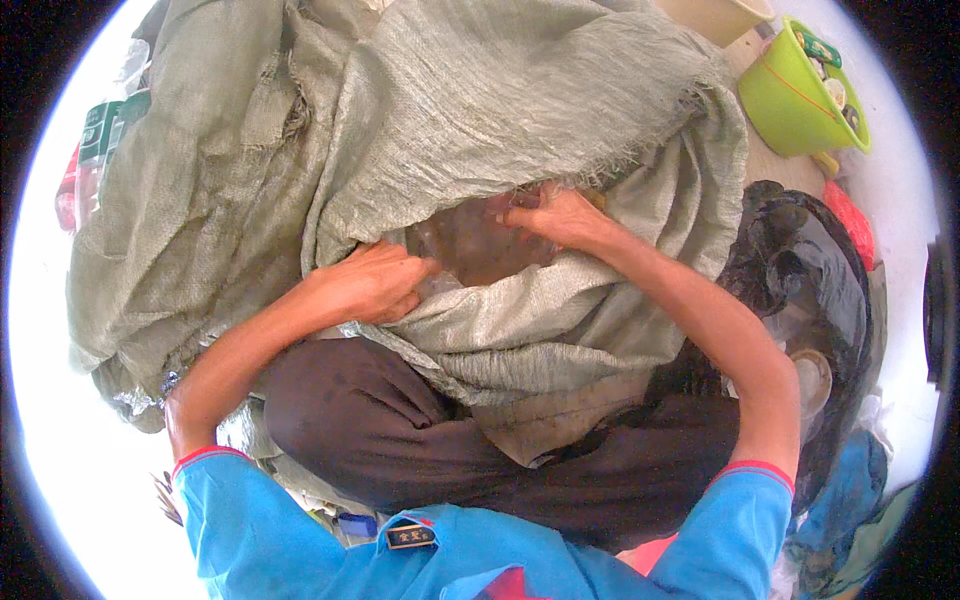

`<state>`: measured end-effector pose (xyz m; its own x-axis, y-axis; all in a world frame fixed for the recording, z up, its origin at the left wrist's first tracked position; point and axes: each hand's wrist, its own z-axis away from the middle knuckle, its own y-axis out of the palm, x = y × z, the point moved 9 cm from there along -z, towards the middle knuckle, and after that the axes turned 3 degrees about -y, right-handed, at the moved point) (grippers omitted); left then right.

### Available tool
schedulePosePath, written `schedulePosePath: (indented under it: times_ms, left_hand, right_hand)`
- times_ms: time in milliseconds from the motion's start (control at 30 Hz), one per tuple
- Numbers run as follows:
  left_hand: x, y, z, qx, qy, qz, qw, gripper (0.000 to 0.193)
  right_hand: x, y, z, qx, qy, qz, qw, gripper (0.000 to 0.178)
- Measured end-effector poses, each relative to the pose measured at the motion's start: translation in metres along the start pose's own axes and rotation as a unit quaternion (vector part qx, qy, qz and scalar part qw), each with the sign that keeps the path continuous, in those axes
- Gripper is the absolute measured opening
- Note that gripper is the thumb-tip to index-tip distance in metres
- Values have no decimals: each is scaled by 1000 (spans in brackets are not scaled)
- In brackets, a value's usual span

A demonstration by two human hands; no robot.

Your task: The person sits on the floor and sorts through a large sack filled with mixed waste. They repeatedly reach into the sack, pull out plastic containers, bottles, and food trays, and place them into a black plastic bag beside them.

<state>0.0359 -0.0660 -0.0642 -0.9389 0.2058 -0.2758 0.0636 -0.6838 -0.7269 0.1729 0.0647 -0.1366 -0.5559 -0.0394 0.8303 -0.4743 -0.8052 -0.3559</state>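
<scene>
A large grey-green woven sack (520, 110) fills the middle, its mouth bunched into folds above my crossed legs. Inside the opening shows brownish, see-through material (480, 243) that looks like plastic film; its kind is not clear. At the left rim of the opening, my left hand (375, 283) is closed with curled fingers, its fingertips by a clear, shiny bit. My right hand (556, 215) reaches in from the right rim, thumb and fingers drawn together at something dark and reddish. The sack's frayed upper edge partly covers those fingers, and what either hand grips is hidden.
A lime-green bucket (790, 95) holding cans and other small items stands at the far right, beside a beige container (715, 15). Black plastic bags (800, 260) lie near my right arm. Clear bottles with green labels (97, 140) are at the far left. A red bag (850, 225) lies below the bucket.
</scene>
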Motion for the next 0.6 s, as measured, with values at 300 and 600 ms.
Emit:
schedulePosePath:
  times_ms: [300, 600]
  left_hand:
    - [29, -15, -9, -131, -103, -78, 983, 22]
    - [47, -44, 0, -260, -136, -106, 950, 25]
  right_hand:
    - [13, 26, -6, 200, 109, -6, 974, 50]
    - [3, 0, -37, 114, -48, 138, 983, 47]
